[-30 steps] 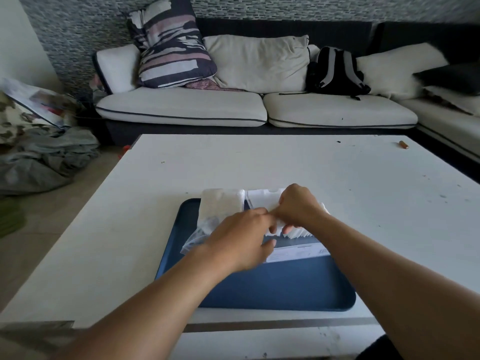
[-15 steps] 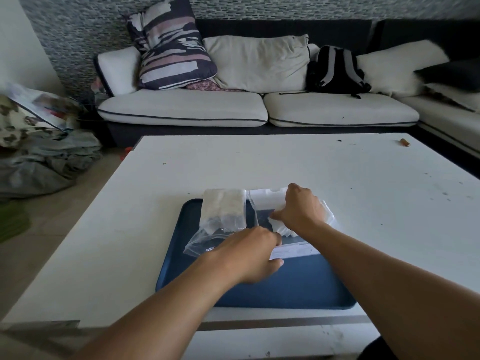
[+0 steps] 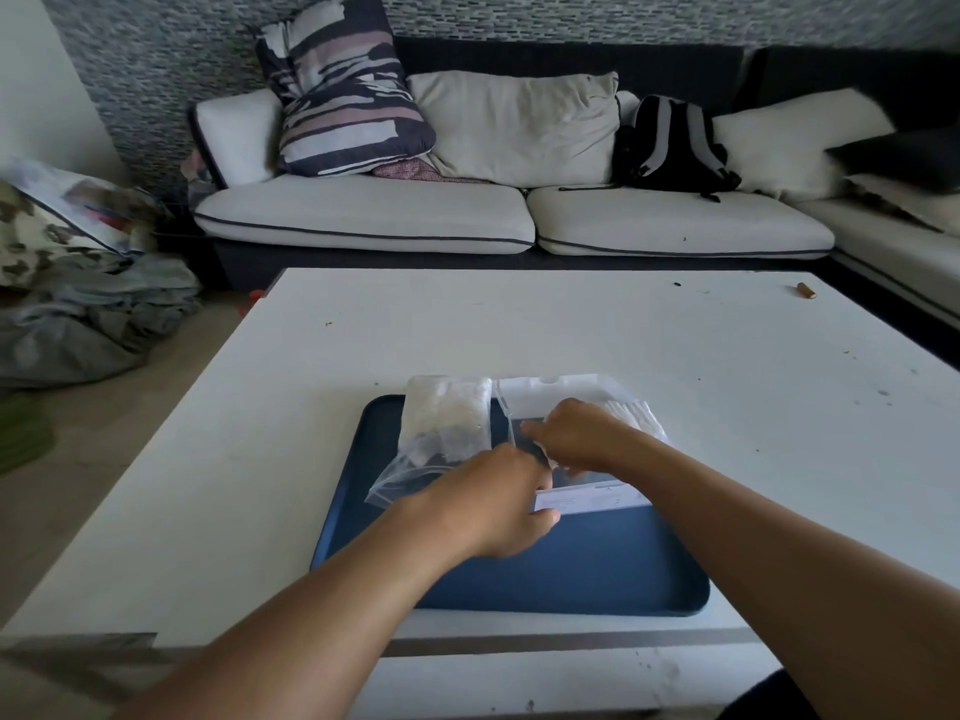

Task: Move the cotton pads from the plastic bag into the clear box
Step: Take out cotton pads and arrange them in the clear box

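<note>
1. Head view: my left hand grips the clear box on the blue tray.
2. My right hand reaches in; whether its fingers grip anything, I cannot tell.
3. Plastic bag of cotton pads lies just left, on the counter.

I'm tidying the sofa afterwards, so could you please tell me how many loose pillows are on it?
4 in view: a striped pillow at the left, a cream pillow beside it, a white pillow right of the backpack, a dark pillow far right. Others may be hidden.
</note>
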`<move>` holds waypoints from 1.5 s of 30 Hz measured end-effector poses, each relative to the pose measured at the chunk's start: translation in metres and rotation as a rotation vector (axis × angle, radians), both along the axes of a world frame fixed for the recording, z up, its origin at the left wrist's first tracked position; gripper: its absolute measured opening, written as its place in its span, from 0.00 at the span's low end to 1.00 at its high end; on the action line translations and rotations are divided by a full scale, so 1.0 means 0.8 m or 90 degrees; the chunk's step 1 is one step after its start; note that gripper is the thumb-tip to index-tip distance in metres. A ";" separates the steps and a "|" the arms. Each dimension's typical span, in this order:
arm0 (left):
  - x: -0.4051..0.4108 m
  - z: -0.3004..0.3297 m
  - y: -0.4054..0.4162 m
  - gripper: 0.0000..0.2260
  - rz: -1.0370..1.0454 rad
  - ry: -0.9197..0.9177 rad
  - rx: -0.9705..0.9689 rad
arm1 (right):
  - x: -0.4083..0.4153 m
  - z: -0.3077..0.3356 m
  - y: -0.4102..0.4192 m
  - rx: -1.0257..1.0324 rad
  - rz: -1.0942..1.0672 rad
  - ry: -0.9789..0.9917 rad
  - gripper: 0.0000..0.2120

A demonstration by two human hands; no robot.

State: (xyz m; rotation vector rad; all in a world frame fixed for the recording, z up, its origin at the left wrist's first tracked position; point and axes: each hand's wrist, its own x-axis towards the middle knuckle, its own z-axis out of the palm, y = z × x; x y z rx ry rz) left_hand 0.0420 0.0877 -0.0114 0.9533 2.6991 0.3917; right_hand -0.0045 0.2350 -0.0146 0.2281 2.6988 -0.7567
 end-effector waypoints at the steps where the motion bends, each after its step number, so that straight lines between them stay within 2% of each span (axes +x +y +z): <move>1: 0.001 0.003 -0.001 0.09 -0.005 0.012 -0.003 | -0.001 0.003 0.000 -0.015 -0.001 -0.005 0.19; 2: 0.003 0.008 -0.002 0.05 -0.008 0.030 0.009 | -0.001 0.008 -0.002 -0.025 0.002 -0.004 0.20; 5: -0.004 0.027 -0.021 0.13 0.061 0.127 0.033 | 0.007 0.029 -0.013 -0.041 0.039 0.099 0.17; 7: -0.011 0.037 -0.043 0.16 0.153 0.184 -0.046 | 0.018 0.041 -0.023 -0.061 0.090 0.187 0.12; 10: -0.020 0.029 -0.078 0.25 0.299 0.109 -0.222 | 0.035 0.050 -0.041 -0.093 0.229 0.166 0.06; 11: -0.022 0.023 -0.085 0.24 0.333 0.075 -0.239 | 0.040 0.049 -0.048 -0.076 0.289 0.128 0.06; 14: -0.025 0.008 -0.094 0.03 0.364 0.075 -0.177 | 0.052 0.042 -0.067 0.004 0.405 0.043 0.13; 16: -0.026 0.012 -0.091 0.05 0.372 0.135 -0.109 | 0.049 0.032 -0.073 0.119 0.396 0.083 0.16; 19: -0.027 0.026 -0.085 0.10 0.383 0.236 0.047 | 0.031 0.029 -0.075 0.241 0.308 0.278 0.16; 21: -0.028 0.031 -0.083 0.12 0.383 0.214 0.134 | 0.019 0.033 -0.075 0.298 0.267 0.406 0.14; 23: -0.029 0.033 -0.080 0.15 0.371 0.154 0.188 | 0.016 0.028 -0.075 0.369 0.263 0.459 0.16; 26: -0.033 0.031 -0.078 0.16 0.350 0.131 0.201 | 0.015 0.012 -0.074 0.405 0.286 0.392 0.26; 29: -0.035 0.030 -0.077 0.16 0.352 0.126 0.208 | 0.012 0.002 -0.072 0.368 0.283 0.340 0.29; 37: -0.035 0.026 -0.082 0.16 0.350 0.106 0.192 | 0.013 0.003 -0.070 0.255 0.280 0.312 0.24; 43: -0.041 0.018 -0.089 0.12 0.334 0.012 0.141 | 0.011 0.001 -0.072 0.221 0.263 0.324 0.19; 45: -0.043 0.014 -0.094 0.19 0.334 -0.006 0.103 | 0.010 0.000 -0.072 0.214 0.263 0.319 0.18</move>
